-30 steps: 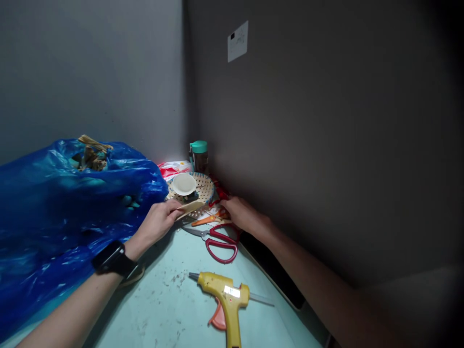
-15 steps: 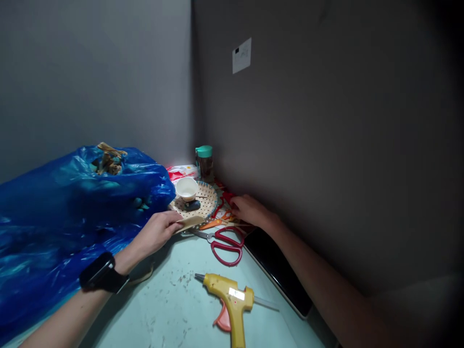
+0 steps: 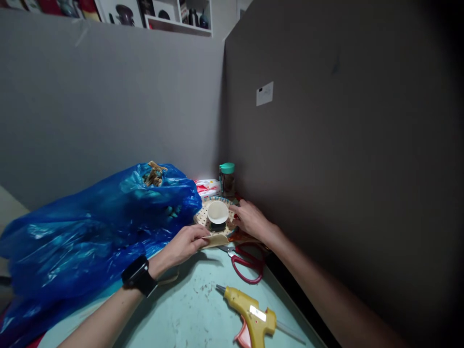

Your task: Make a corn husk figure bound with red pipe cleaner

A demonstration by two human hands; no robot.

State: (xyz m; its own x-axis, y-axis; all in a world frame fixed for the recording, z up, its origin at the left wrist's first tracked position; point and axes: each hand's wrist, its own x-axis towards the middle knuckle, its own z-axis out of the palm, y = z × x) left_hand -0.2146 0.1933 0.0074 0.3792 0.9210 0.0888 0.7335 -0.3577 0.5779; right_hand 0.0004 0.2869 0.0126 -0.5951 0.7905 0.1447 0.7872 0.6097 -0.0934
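Observation:
My left hand (image 3: pixel 185 244) pinches a flat tan strip (image 3: pixel 216 239) just in front of a round woven tray (image 3: pixel 203 217). A black watch sits on that wrist. My right hand (image 3: pixel 250 220) rests palm down at the tray's right edge, fingers reaching toward a white cup (image 3: pixel 218 212) standing on the tray. What the right fingers touch is hidden. Red-handled scissors (image 3: pixel 246 263) lie just below my right hand.
A big blue plastic bag (image 3: pixel 90 227) fills the left side of the pale green table (image 3: pixel 188 314). A yellow glue gun (image 3: pixel 253 316) lies near the front. A green-lidded jar (image 3: pixel 227 179) and red-white packet (image 3: pixel 207 187) stand in the corner between grey partition walls.
The view has tilted up and shifted left, showing shelves above the partition. My right hand moved from the orange-handled tool toward the cup on the tray. My left hand kept its hold on the strip.

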